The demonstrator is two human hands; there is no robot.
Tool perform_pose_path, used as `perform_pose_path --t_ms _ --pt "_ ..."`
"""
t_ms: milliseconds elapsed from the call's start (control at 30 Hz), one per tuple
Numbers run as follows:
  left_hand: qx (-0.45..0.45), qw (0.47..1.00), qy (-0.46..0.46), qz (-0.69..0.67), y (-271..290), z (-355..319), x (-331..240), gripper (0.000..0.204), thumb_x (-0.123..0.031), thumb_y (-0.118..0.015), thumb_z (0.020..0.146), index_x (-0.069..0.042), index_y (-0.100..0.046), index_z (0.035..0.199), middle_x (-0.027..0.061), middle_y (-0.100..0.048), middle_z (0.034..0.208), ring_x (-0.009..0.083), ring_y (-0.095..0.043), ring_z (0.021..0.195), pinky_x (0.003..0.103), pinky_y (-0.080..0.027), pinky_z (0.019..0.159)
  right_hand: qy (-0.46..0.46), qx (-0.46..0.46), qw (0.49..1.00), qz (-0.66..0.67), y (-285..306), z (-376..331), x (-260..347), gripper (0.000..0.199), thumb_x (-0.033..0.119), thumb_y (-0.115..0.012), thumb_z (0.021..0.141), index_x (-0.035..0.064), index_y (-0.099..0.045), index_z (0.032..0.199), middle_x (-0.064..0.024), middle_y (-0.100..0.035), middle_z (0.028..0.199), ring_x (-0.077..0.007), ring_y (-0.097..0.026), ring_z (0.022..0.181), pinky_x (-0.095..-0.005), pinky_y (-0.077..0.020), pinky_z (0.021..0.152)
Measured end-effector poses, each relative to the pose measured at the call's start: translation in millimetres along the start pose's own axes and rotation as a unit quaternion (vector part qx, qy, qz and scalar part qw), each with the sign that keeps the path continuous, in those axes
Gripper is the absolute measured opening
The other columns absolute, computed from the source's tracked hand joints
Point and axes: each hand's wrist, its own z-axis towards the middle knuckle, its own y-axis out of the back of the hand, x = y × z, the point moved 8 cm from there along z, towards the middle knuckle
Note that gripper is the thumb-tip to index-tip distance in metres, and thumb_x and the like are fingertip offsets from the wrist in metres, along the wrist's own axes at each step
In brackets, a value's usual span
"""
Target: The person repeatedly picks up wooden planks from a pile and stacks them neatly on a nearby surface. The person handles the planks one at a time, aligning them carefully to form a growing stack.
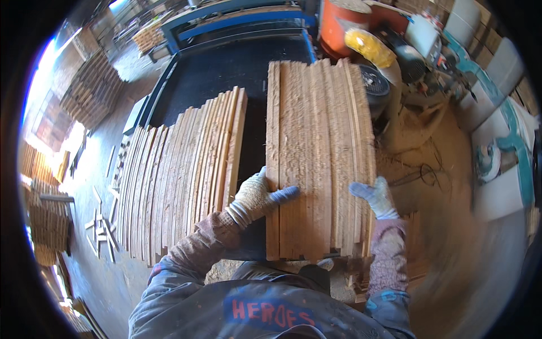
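A bundle of long wooden strips [316, 147], rough and dusty with wood bits on top, lies lengthwise in front of me. My left hand [261, 196], in a pale knitted glove with a bluish thumb, clasps its left side, the thumb laid over the top. On the right side, my right hand [377, 198], gloved alike, presses against the edge with its thumb on the top; its other fingers are partly hidden. Between them the hands squeeze the row of strips. To the left, a second row of wooden strips [183, 175] lies side by side, apart from my hands.
Both rows rest on a black belt bed [220, 73] with a blue frame [243, 25] across its far end. An orange drum [341, 28], a yellow bag [370, 48] and motors stand at far right. Stacked boards [90, 90] and scattered offcuts [101, 231] are at left.
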Motion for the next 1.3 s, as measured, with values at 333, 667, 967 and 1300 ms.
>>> perform_pose_path --t_ms 333,667,967,1300 --pt "-0.117 0.927 0.03 0.354 88.7 31.7 76.0 0.094 -0.069 -0.068 0.09 -0.003 -0.046 0.152 0.0229 -0.059 0.125 0.036 -0.062 0.115 0.046 -0.055 0.095 -0.104 0.053 0.955 -0.272 -79.5 100.9 -29.3 0.119 0.078 -0.081 0.07 -0.015 -0.054 0.138 -0.034 -0.052 0.147 -0.0409 -0.059 0.132 -0.0471 -0.046 0.112" --pt "-0.097 0.928 -0.23 0.276 -13.3 88.5 -60.3 0.053 -0.036 -0.077 0.093 -0.011 -0.065 0.138 0.022 -0.061 0.126 0.0409 -0.059 0.118 0.049 -0.05 0.099 -0.006 -0.061 0.943 -0.328 -70.1 93.6 -28.0 0.1 0.082 -0.072 0.075 -0.0034 -0.069 0.126 -0.026 -0.071 0.125 -0.0368 -0.069 0.115 -0.0445 -0.054 0.098" --pt "0.05 0.843 -0.273 0.461 -122.8 145.7 -34.6 0.031 -0.036 -0.066 0.098 -0.01 -0.079 0.111 0.0211 -0.05 0.155 0.046 -0.034 0.147 0.053 -0.028 0.122 -0.171 -0.421 0.882 -0.124 185.3 -158.7 -114.2 0.035 0.03 -0.067 0.1 0.0078 -0.071 0.127 -0.0183 -0.071 0.118 -0.0284 -0.07 0.098 -0.0383 -0.0566 0.08" --pt "0.168 0.551 -0.62 0.533 -134.8 135.0 -22.0 0.039 -0.028 -0.051 0.108 0.001 -0.064 0.132 0.0204 -0.058 0.141 0.0437 -0.043 0.145 0.061 -0.038 0.117 -0.518 -0.704 0.458 0.159 294.8 -467.1 -561.1 0.076 0.03 -0.073 0.083 0.0016 -0.048 0.149 -0.0309 -0.063 0.137 -0.044 -0.06 0.13 -0.0478 -0.0481 0.107"
